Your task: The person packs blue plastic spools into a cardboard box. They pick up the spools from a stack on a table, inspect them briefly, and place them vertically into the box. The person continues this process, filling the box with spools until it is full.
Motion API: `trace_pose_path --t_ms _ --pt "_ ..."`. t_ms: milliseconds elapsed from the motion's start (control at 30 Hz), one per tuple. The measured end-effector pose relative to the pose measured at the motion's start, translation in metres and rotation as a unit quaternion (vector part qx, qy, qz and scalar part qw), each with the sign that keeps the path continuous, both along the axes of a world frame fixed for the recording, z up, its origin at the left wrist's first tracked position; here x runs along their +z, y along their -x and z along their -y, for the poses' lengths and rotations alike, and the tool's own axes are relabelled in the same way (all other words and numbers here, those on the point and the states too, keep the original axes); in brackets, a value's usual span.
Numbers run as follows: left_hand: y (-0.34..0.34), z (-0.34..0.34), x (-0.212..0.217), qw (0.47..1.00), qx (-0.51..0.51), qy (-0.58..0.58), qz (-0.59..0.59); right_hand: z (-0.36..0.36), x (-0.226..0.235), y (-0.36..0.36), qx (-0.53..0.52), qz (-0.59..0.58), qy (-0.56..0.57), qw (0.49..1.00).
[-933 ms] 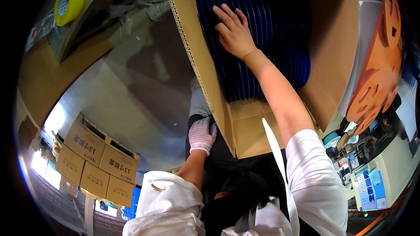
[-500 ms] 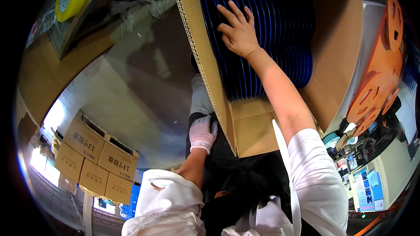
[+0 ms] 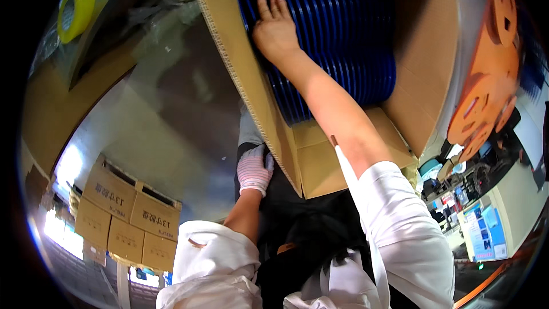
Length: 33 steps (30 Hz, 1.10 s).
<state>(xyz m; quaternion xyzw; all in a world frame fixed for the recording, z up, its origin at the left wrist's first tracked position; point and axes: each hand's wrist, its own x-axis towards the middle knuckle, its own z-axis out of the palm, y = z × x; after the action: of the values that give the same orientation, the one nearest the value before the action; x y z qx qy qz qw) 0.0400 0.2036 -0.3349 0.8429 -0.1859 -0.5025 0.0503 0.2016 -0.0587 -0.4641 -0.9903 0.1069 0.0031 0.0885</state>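
An open cardboard box stands in front of me. Inside it, dark blue thin round discs stand on edge in a tightly packed row. My bare right hand reaches over the box and lies on the discs at the row's left end. Its visible fingers are stretched out along the rims; the thumb is hidden. My left hand, in a pink-and-white striped glove, rests on my dark-clothed leg beside the box's near left edge. Its thumb is apart from the fingers and it holds nothing.
Orange flat discs with cut-outs stand at the right, beside a cluttered bench. A yellow roll of tape sits at the upper left. Stacked closed cartons are at the lower left. A blue-and-white sheet hangs at the lower right.
The view has shifted a little, so the box appears further left. My right hand has moved left on the discs, and its spread fingers have come closer together. My left hand stays on my leg.
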Motion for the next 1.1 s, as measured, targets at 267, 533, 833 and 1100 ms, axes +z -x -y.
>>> trace_pose_path --t_ms 267,533,833,1100 --pt "-0.007 0.017 0.008 0.998 -0.019 -0.043 -0.037 0.003 0.068 0.037 -0.084 0.158 -0.212 0.961" --pt "-0.001 0.012 -0.004 0.996 -0.035 -0.072 -0.045 0.102 0.221 0.177 -0.535 0.235 -0.66 0.473" --pt "-0.006 0.04 0.013 0.996 -0.02 -0.078 -0.031 0.205 0.455 0.322 -0.524 0.445 -0.068 0.723" --pt "0.005 0.028 -0.001 0.996 -0.034 -0.08 -0.025 0.255 0.24 0.436 -0.442 0.188 -0.072 0.874"
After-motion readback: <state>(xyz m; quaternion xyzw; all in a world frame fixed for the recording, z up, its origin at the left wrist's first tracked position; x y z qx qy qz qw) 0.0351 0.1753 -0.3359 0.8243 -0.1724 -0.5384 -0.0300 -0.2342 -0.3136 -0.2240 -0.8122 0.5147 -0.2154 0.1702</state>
